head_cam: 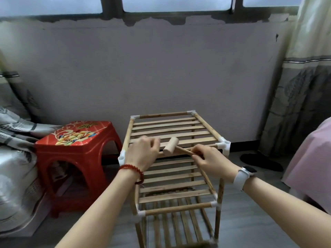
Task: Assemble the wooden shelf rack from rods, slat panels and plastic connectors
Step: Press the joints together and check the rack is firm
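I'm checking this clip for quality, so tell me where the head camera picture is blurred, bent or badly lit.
Head view: the left hand is smeared by motion blur at the fingers; the right hand and mallet are sharper; wide-angle bending curves the window frame and curtain at the edges; light is dim and flat, with pale washed-out window panes and no hard shadows on the rack.

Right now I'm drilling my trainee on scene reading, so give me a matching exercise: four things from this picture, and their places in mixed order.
Things:
1. wooden mallet
2. red stool
3. white watch
4. red bead bracelet

Places:
A. left wrist
B. floor, left of the rack
C. held by the right hand
D. right wrist

Pairs: 1-C, 2-B, 3-D, 4-A
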Demonstrator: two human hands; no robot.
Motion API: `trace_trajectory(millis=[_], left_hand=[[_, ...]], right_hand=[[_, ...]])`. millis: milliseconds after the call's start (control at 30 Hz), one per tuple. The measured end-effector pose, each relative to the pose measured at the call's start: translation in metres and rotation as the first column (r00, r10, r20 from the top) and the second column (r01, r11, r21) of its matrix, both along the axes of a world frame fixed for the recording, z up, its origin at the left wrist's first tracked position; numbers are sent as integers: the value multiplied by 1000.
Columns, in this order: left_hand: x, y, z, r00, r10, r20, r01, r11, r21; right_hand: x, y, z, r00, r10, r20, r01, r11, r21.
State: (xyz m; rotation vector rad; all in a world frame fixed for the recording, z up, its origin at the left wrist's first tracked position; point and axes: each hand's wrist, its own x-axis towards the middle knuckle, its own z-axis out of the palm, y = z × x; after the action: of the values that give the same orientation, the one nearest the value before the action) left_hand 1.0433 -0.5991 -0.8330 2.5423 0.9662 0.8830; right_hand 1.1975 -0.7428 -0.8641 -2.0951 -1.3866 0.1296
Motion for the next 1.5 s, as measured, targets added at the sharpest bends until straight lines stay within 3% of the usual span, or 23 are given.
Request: trace_trajectory(millis=[67,133,233,333,433,533,600,667,733,800,967,1033,1133,1233,1333,1400,1500], left_hand=[[-9,21,1,983,147,109,-155,986,68],[-16,46,-8,986,165,23,-163,984,-67],[-23,57,-25,999,46,-13,-47,935,-353],[-27,46,-28,995,-45,84,77,895,-438],[-31,33,-26,956,-258,140,293,789,-540],[-30,16,-28,859,-505,-84,418,785,-457],[-25,4,-29,818,-562,-126,493,796,-351],[-17,-11,-28,827,-558,-65,545,825,-148],[-4,-23,-26,866,-486,-117,497,863,92],[10,-36,-24,902,-379,-208,419,884,206],[75,-101,-31,872,-451,-191,490,817,304],[104,-127,-39,861,-471,-190,508,817,275],[139,-148,-48,811,-568,-140,585,788,192],[157,-152,-48,748,-634,-198,663,722,197],[161,-147,-51,808,-506,-303,583,761,285],[161,-146,-55,829,-459,-321,551,770,321],[163,-145,-54,822,-475,-314,565,754,336]], right_hand=[[8,-1,-4,992,4,-127,8,996,88],[12,0,-5,977,23,-214,9,989,146],[10,5,-3,945,66,-319,4,977,214],[7,10,1,940,36,-339,54,966,254],[7,10,3,934,32,-355,82,950,301],[11,-2,6,875,109,-472,71,935,348],[16,-13,9,831,154,-535,66,927,370],[24,-27,9,798,164,-579,86,922,378],[29,-44,10,782,139,-607,130,917,377],[34,-59,10,776,108,-621,191,899,394],[55,-113,21,819,-126,-559,389,839,380],[67,-133,24,834,-240,-497,441,831,339],[80,-161,33,865,-417,-280,485,837,253],[89,-183,45,852,-522,-47,523,842,134],[91,-183,55,831,-534,156,545,838,-29],[90,-180,78,825,-528,202,532,846,35],[86,-174,109,770,-609,193,498,761,415]])
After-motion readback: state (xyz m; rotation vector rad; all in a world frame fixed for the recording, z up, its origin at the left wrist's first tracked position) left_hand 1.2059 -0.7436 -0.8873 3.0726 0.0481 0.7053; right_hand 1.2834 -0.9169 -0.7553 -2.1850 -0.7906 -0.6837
